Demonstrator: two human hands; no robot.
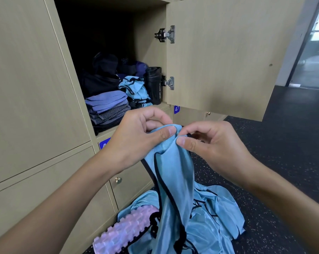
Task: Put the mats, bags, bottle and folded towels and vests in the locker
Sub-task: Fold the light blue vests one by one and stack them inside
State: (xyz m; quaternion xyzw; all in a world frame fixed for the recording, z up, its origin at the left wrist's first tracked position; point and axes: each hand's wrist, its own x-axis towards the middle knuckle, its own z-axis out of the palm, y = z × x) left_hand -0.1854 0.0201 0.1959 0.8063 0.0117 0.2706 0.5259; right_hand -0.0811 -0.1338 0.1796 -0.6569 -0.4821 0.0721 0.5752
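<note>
- My left hand (134, 138) and right hand (215, 145) meet in front of the locker (149, 43). Thumb and curled fingers of each pinch the top edge of a light blue vest (173, 173) with black trim, the two pinches just beside each other.
- The vest hangs from my fingers down to the floor (283, 143), onto a heap of blue vest cloth (217, 217) that touches a pink ridged foam roller (125, 230).
- The locker door (228, 52) is swung out to the right, its bottom edge above my right hand.
- Inside, folded towels (107, 107) are stacked at the front lip on the left, with folded blue vests (134, 88) just beside them. A black sport bottle (154, 85) stands upright against the right wall, and dark bags (98, 79) sit behind.
- Above that pile the compartment is open, dark space.
</note>
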